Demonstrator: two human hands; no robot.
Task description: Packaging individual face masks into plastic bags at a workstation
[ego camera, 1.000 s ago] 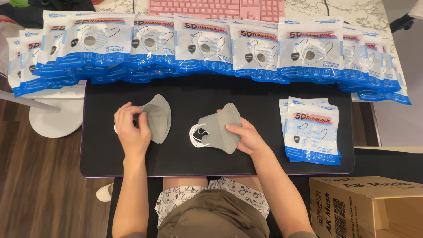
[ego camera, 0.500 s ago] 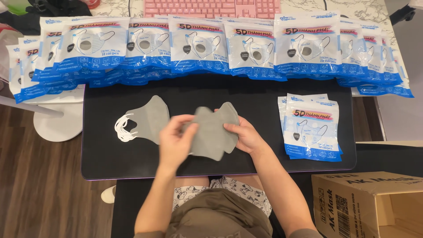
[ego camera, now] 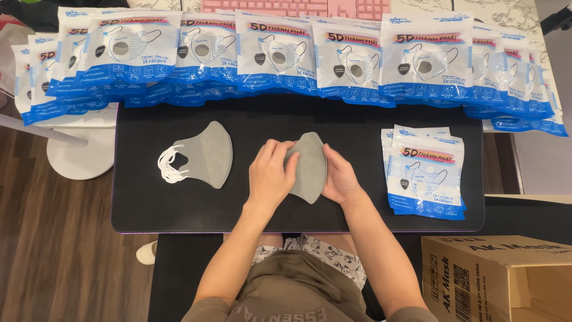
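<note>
Left hand [ego camera: 271, 173] now joined with right hand [ego camera: 339, 176], both gripping grey mask [ego camera: 308, 167] mid-worktop [ego camera: 179, 203]; other mask [ego camera: 205, 154] released near left edge.

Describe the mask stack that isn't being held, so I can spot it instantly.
Start at the black mat on the desk. On its left part, beside the left hand, lies a loose grey mask stack, untouched. Its bunched white ear loops stick out leftwards, unlike the grey masks between both hands.

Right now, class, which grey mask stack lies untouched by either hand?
The left grey stack, white ear loops showing, lies alone; the middle stack sits between both hands.
</note>
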